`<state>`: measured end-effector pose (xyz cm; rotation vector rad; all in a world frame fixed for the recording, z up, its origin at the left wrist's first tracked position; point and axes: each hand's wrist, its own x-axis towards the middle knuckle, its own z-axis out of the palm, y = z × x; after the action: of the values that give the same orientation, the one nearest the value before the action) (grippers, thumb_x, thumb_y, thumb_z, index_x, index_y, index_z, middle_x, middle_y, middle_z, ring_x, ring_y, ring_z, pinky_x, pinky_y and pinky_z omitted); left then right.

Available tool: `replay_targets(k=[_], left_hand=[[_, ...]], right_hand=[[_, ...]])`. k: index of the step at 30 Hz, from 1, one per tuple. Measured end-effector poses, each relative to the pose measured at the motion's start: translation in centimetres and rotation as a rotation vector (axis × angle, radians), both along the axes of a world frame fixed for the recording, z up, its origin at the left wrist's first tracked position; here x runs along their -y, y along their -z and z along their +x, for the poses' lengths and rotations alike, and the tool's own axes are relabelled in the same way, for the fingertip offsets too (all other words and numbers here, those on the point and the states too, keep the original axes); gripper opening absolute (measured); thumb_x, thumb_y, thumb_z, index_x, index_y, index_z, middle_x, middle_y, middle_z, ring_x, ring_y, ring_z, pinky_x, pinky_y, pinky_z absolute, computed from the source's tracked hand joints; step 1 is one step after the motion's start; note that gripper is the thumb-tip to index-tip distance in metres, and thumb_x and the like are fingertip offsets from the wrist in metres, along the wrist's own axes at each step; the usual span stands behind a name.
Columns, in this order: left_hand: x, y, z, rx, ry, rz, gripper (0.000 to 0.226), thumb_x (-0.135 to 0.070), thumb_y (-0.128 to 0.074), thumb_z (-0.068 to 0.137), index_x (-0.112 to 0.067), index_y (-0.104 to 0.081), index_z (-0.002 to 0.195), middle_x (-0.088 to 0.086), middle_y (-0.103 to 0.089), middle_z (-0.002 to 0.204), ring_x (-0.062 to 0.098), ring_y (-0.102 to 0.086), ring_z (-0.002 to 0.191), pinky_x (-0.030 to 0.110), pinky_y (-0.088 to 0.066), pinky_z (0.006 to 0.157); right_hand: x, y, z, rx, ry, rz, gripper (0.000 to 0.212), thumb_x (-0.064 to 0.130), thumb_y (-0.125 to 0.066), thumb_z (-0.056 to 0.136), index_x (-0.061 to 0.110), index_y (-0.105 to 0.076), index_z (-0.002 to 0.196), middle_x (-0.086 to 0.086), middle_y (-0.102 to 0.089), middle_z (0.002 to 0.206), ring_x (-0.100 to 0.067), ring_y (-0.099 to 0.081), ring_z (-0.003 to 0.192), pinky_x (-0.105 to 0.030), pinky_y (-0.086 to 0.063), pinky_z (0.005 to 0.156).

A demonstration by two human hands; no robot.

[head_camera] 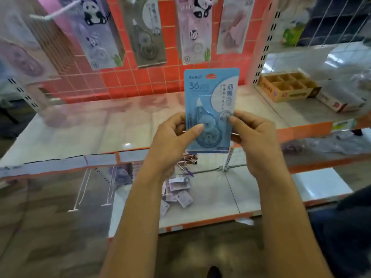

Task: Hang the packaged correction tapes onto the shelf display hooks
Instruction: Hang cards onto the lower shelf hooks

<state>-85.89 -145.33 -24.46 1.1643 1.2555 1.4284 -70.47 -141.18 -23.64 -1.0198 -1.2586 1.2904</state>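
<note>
A: Background first. Red grid back panel (140,81), pale shelf (90,125) under it, and a row of packs hanging up top: panda pack (96,37), grey pack (146,37), another panda one (192,31), pink pack (232,27).

B: Task item?

A: Blue correction tape pack (210,93), held in mid-air over the shelf's front edge, printed side to the camera.

B: Hands?

A: Both are on it. Left hand (170,137) has its thumb on the front and fingers behind. Right hand (253,133) pinches the right edge. Both grips are on the lower half.

B: Orientation?

A: Upright, with the long axis vertical. The hang hole (211,76) is at the top end, away from the hands, pointing up at the hanging row.

B: Free hook?

A: White hook (60,10) sticks out upper left. Its tip looks bare, but it's blurry. It's up and left of the pack, well apart, so the left hand is nearer.

B: Next?

A: My guess is lift and slide the hole over a prong. The top half is clear of fingers, which is good.

B: Extras?

A: Cardboard divider box (287,87) on the right, loose packs (178,195) on the lower shelf.
</note>
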Motion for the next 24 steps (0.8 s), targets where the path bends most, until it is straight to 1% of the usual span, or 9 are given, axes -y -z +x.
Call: replay_targets(k=[2, 5, 8, 10, 11, 14, 17, 20, 24], left_hand=[[1.7, 0.7, -2.2, -0.007, -0.004, -0.020, 0.017, -0.007, -0.062, 0.090, -0.020, -0.064, 0.101, 0.000, -0.073, 0.097, 0.018, -0.069, 0.096, 0.038, -0.056, 0.087], [4.5, 1.8, -6.0, -0.011, 0.022, -0.077, 0.019, -0.007, -0.062, 0.090, -0.020, -0.063, 0.103, -0.004, -0.074, 0.098, 0.015, -0.069, 0.097, 0.033, -0.057, 0.084], [6.8, 3.1, -9.5, 0.009, 0.056, -0.105, 0.023, -0.003, -0.063, 0.087, -0.019, -0.063, 0.104, -0.006, -0.074, 0.098, 0.014, -0.070, 0.097, 0.027, -0.057, 0.081], [8.0, 4.0, -11.5, -0.023, 0.094, -0.125, 0.026, -0.001, -0.064, 0.086, -0.018, -0.062, 0.105, -0.005, -0.073, 0.099, 0.012, -0.070, 0.097, 0.024, -0.056, 0.080], [8.5, 4.5, -12.3, -0.036, 0.117, -0.136, 0.027, 0.000, -0.064, 0.085, -0.018, -0.062, 0.105, -0.005, -0.072, 0.100, 0.011, -0.069, 0.096, 0.024, -0.056, 0.080], [9.7, 6.2, -14.0, -0.068, 0.177, -0.190, 0.031, 0.003, -0.065, 0.083, -0.017, -0.060, 0.106, -0.006, -0.070, 0.100, 0.007, -0.069, 0.095, 0.021, -0.055, 0.080], [10.3, 8.2, -15.0, -0.101, 0.205, -0.252, 0.035, 0.002, -0.066, 0.083, -0.020, -0.059, 0.109, -0.008, -0.069, 0.103, 0.005, -0.069, 0.096, 0.019, -0.055, 0.079], [10.8, 11.0, -15.7, -0.153, 0.219, -0.316, 0.035, -0.004, -0.068, 0.084, -0.024, -0.059, 0.112, -0.008, -0.069, 0.109, 0.006, -0.068, 0.100, 0.026, -0.056, 0.085], [11.0, 15.5, -15.8, -0.152, 0.177, -0.381, 0.036, -0.004, -0.069, 0.085, -0.016, -0.061, 0.118, -0.002, -0.071, 0.112, 0.011, -0.068, 0.103, 0.039, -0.055, 0.091]], right_hand=[[1.1, 0.4, -1.5, 0.051, -0.062, -0.001, 0.016, 0.003, -0.056, 0.092, 0.010, -0.070, 0.097, 0.001, -0.075, 0.088, -0.014, -0.071, 0.081, -0.026, -0.059, 0.071], [3.1, 1.3, -4.1, 0.145, -0.156, -0.013, 0.020, 0.003, -0.059, 0.089, 0.020, -0.069, 0.084, 0.012, -0.072, 0.071, -0.003, -0.067, 0.067, -0.017, -0.053, 0.060], [4.9, 2.1, -6.7, 0.232, -0.258, -0.016, 0.024, 0.003, -0.059, 0.089, 0.025, -0.069, 0.085, 0.014, -0.074, 0.078, -0.004, -0.068, 0.076, -0.018, -0.054, 0.066], [6.0, 2.6, -8.3, 0.267, -0.318, -0.009, 0.025, 0.003, -0.060, 0.089, 0.026, -0.069, 0.091, 0.014, -0.074, 0.087, -0.008, -0.069, 0.087, -0.023, -0.057, 0.073], [6.5, 2.9, -9.1, 0.277, -0.341, -0.008, 0.026, 0.002, -0.059, 0.088, 0.025, -0.068, 0.092, 0.015, -0.074, 0.087, -0.008, -0.069, 0.088, -0.024, -0.057, 0.074], [7.3, 3.7, -10.6, 0.311, -0.407, -0.038, 0.026, -0.002, -0.058, 0.087, 0.022, -0.067, 0.090, 0.019, -0.072, 0.079, -0.002, -0.068, 0.080, -0.018, -0.056, 0.068], [7.5, 5.0, -11.5, 0.405, -0.488, -0.059, 0.026, 0.001, -0.060, 0.086, 0.027, -0.066, 0.086, 0.028, -0.069, 0.075, 0.008, -0.066, 0.079, -0.009, -0.051, 0.065], [7.4, 7.1, -12.3, 0.519, -0.546, -0.079, 0.029, 0.007, -0.062, 0.086, 0.035, -0.062, 0.081, 0.034, -0.064, 0.071, 0.018, -0.060, 0.078, -0.004, -0.047, 0.060], [7.3, 11.5, -12.8, 0.531, -0.540, -0.145, 0.023, 0.011, -0.064, 0.086, 0.034, -0.064, 0.083, 0.030, -0.065, 0.076, 0.015, -0.062, 0.078, -0.005, -0.048, 0.061]])
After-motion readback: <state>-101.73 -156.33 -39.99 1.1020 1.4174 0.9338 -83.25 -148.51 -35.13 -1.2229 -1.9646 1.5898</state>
